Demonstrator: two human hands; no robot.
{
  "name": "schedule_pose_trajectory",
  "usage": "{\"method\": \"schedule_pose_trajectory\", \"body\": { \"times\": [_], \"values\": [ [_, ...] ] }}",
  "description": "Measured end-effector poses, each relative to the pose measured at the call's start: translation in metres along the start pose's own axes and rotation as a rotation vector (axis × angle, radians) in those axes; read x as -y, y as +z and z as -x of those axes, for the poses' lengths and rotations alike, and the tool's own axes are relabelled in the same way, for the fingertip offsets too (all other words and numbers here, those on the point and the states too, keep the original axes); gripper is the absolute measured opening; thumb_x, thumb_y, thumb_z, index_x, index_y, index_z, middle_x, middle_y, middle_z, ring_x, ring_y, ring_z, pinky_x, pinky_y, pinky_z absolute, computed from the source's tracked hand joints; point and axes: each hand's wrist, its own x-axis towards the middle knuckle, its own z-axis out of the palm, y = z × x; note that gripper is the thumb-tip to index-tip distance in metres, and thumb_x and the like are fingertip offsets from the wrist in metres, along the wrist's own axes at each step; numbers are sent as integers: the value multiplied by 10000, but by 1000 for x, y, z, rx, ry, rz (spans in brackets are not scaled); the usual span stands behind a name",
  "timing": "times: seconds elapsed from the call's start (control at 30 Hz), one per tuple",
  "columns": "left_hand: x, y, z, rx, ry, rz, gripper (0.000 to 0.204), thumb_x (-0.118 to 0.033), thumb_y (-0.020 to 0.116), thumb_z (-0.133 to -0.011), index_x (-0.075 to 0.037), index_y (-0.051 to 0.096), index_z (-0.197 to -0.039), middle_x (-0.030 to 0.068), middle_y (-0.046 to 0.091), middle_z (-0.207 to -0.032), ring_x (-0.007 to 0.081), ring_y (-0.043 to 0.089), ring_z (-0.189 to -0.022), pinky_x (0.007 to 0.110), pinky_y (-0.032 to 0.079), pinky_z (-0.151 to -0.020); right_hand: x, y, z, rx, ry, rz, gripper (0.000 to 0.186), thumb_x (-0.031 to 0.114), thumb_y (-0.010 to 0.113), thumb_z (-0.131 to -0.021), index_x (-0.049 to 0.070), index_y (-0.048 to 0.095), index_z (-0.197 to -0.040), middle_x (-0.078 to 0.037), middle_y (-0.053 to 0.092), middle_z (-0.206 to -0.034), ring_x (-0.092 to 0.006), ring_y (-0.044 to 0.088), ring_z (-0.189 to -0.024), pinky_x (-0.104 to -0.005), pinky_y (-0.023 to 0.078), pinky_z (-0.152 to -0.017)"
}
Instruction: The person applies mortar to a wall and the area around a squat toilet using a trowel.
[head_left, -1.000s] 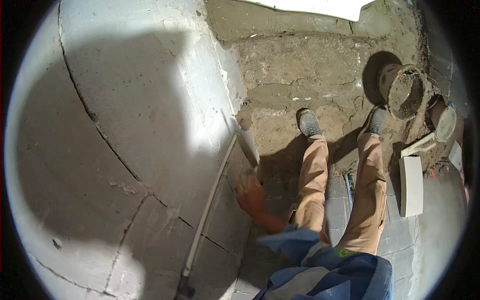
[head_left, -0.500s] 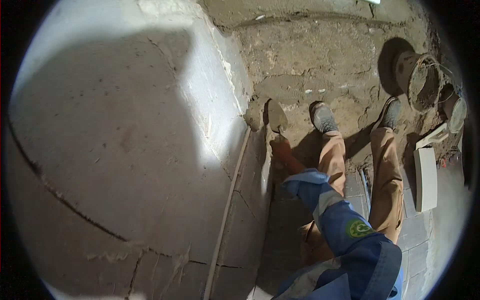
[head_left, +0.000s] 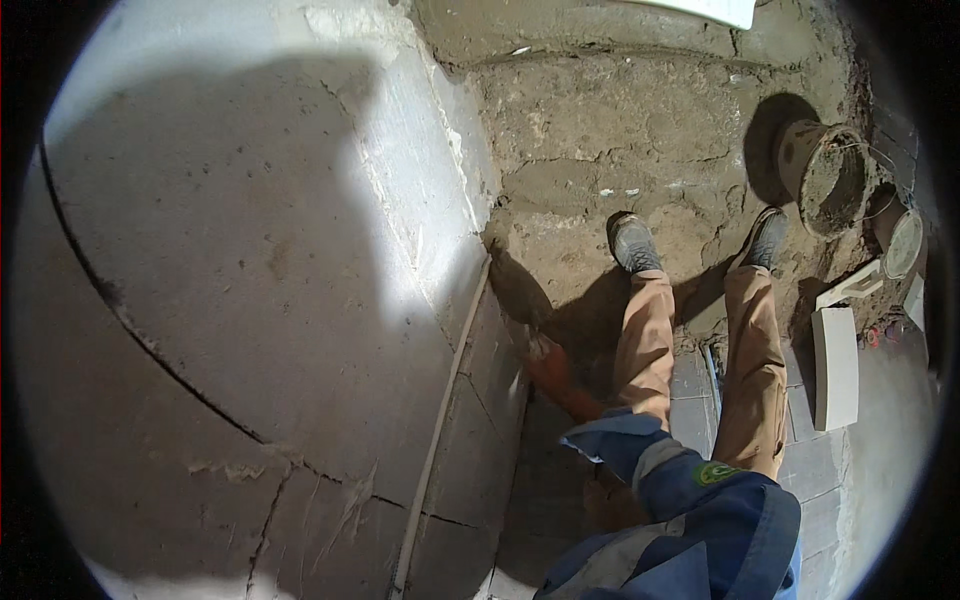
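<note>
A green round badge [head_left: 713,472] sits on the blue sleeve. The right hand [head_left: 548,362] grips a trowel [head_left: 517,287] against the block wall [head_left: 300,300], fingers shadowed; the left hand is hidden.

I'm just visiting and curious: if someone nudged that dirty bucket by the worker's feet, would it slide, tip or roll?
The bucket seems to lie tilted on its side with its mouth showing, so a push would likely roll it rather than slide it. It looks crusted with mortar inside, so probably heavier than a clean one. The rough, lumpy ground would likely stop it soon.
</note>
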Motion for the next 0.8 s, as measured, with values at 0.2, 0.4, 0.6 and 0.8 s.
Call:
{"method": "schedule_pose_trajectory", "body": {
  "times": [0.2, 0.4, 0.6, 0.8],
  "values": [
    [1, -3, -2, -3, -31, 13, 925, -669, 218, -932, 86, 173, -1465, 319, 197, -1500, 452, 204, -1396, 556, 205, -1122, 8, -67, 32, -91, -306, 63, 320, 198, 678, -794, 0, 604, -1034, -190, 638, -903, -382, 623, -844, -423, 492, -727],
    [-6, -5, 3, 9, -31, -18, 926, -670, 225, -931, 85, 176, -1464, 318, 197, -1500, 451, 203, -1397, 557, 205, -1121, 5, -30, -39, -311, -357, -178, 313, 220, 619, -800, -10, 595, -1010, -223, 633, -919, -396, 635, -814, -471, 499, -712],
    [-15, 13, -4, -1, -31, 8, 926, -671, 232, -929, 84, 179, -1464, 318, 197, -1500, 450, 201, -1397, 558, 205, -1121, 30, 40, -53, -134, -176, 578, 325, 227, 625, -823, 5, 592, -1059, -218, 627, -956, -407, 603, -901, -469, 512, -795],
    [-18, 22, -6, 11, -35, 16, 927, -671, 239, -928, 83, 182, -1463, 317, 197, -1501, 449, 200, -1398, 558, 204, -1121, 23, -14, -76, -420, -220, 394, 339, 258, 592, -836, 9, 578, -1067, -274, 579, -1108, -425, 620, -888, -484, 502, -762]
  ]
}}
